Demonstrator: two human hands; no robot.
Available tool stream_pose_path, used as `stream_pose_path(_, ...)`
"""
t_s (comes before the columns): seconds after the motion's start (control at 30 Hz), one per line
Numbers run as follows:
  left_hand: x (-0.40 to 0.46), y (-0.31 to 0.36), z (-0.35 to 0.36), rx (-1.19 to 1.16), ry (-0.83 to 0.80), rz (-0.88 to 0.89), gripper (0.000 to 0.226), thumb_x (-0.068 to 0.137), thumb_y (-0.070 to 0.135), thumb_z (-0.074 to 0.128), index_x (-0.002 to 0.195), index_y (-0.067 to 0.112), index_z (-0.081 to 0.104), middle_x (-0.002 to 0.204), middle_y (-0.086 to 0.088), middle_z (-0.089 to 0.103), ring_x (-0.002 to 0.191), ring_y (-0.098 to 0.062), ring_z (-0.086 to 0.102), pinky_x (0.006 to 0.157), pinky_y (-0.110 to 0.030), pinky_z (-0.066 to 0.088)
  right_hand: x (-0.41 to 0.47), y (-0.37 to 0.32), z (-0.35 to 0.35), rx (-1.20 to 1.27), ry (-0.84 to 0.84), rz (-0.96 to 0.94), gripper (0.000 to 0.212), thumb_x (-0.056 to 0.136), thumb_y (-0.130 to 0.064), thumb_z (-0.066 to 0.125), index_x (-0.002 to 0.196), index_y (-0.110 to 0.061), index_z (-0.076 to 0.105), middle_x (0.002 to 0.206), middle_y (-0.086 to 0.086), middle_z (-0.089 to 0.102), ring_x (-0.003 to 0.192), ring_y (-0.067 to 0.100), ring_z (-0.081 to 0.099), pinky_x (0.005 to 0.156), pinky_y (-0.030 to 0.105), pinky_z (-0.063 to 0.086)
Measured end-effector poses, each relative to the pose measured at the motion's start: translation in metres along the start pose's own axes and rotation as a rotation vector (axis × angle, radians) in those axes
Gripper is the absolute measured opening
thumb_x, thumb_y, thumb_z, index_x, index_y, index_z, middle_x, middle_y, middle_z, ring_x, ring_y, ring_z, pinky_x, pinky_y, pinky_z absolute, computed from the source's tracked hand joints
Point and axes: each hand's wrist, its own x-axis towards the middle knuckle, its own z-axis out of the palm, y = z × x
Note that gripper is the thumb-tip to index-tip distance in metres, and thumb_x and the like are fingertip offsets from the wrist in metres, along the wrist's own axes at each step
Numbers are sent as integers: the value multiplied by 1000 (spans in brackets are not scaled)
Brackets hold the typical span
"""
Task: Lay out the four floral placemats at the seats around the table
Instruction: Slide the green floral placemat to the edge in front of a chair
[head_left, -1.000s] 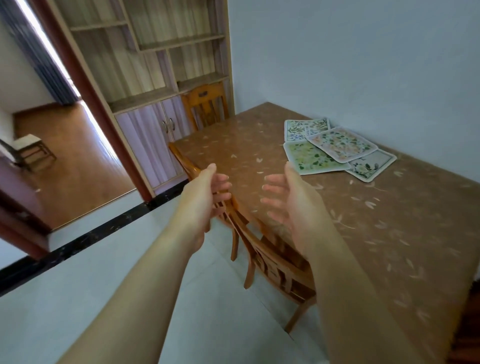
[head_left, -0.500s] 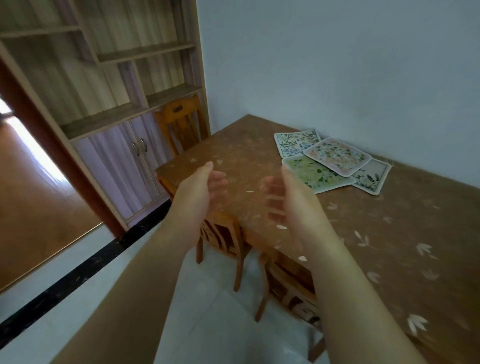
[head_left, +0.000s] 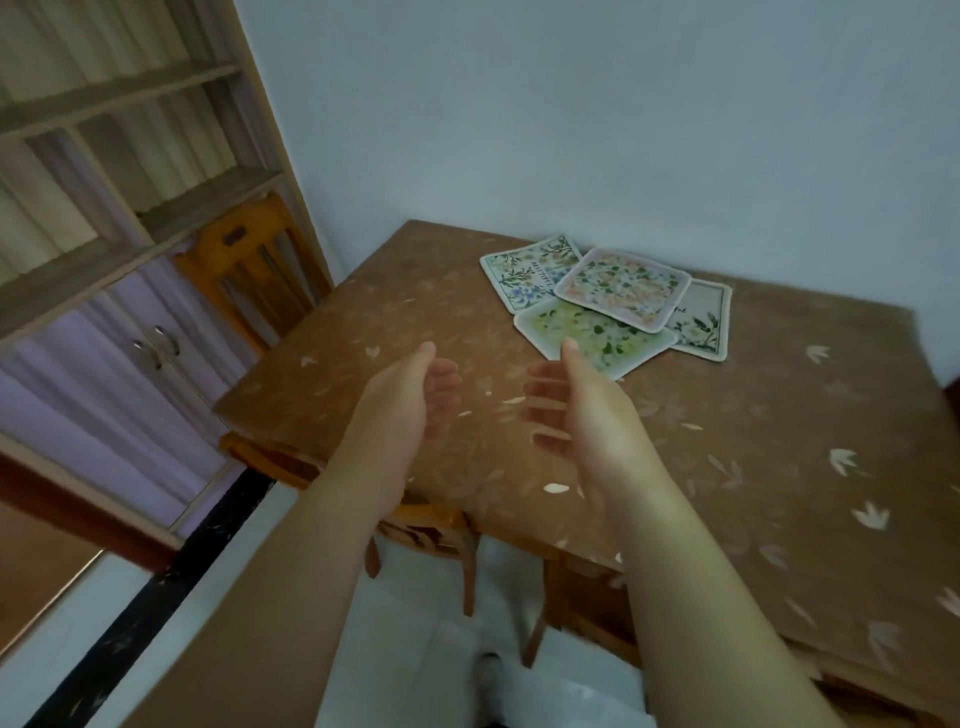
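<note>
We have stepped closer to the table (head_left: 363, 332). Both hands, left (head_left: 400, 410) and right (head_left: 587, 415), now extend over its near edge instead of short of it, and the right thumb overlaps the green mat (head_left: 597, 338).

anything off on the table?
Only the four placemats: the pink one lies askew over the green, blue and grey mats, bunched near the wall, none at a seat. No damage or spills visible.

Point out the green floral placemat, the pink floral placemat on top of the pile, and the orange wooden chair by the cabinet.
green floral placemat (head_left: 597, 335): head view, its bare middle.
pink floral placemat (head_left: 623, 287): head view, its centre.
orange wooden chair (head_left: 249, 265): head view, its slatted backrest.
</note>
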Motion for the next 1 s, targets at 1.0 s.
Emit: stream_pose_path(1.0,379,38,192,286,-573,-152,30,100,39,51,105,17,70,108,-3,76,96,-19,73,84,-41,56,308,-8,8,358,608,262,50,101,-61,41,107,-23,72,109,1,76,97,24,74,90,47,58)
